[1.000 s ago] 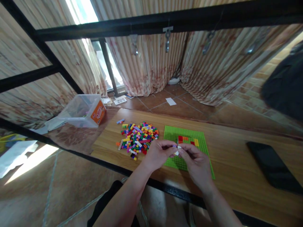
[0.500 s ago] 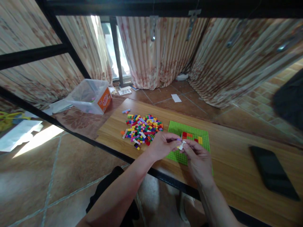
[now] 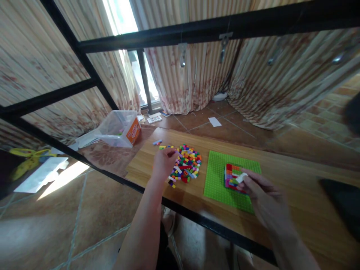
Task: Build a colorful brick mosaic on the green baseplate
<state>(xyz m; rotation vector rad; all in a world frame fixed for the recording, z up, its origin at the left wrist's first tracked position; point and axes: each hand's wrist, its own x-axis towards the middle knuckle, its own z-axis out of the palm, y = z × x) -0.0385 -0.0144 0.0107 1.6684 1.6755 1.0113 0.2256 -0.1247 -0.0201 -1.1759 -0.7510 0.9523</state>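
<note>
My right hand (image 3: 264,191) pinches a white toy brick (image 3: 241,177) between thumb and fingers, just above a block of coloured bricks (image 3: 229,173). That block, with red, orange, purple and blue parts showing, stands on a green studded baseplate (image 3: 215,180); my right hand hides its right side. My left hand (image 3: 164,163) hovers at the left side of a pile of loose bricks (image 3: 191,159), fingers closed together. A purplish bit shows near its fingertips, but whether it is held or lies in the pile is unclear.
Everything rests on a narrow wooden table (image 3: 185,200) with a dark front edge. A black flat device (image 3: 340,202) lies at the right. Beyond the left end is a clear plastic box (image 3: 112,129) on the floor. Black metal bars (image 3: 168,37) cross above the table.
My hands have parted: the left has moved from the baseplate to the brick pile, while the right keeps the white brick. The brick block is now more exposed, and the view has shifted.
</note>
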